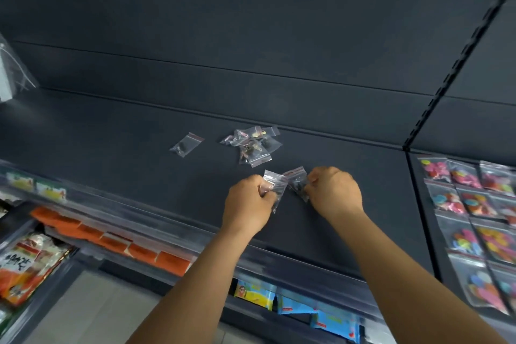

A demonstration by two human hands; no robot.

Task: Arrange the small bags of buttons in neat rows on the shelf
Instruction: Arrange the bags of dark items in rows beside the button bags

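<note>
Button bags, clear zip pouches: one pinched in my left hand, one in my right hand, over the dark shelf. A loose pile lies at twelve o'clock, a single bag at eleven. Light, slippery, limp; best gripped by the sealed edge.

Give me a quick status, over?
Left hand grips small clear plastic bag; right hand grips another. Loose pile of button bags unsorted on dark shelf. Nothing blocking.
</note>
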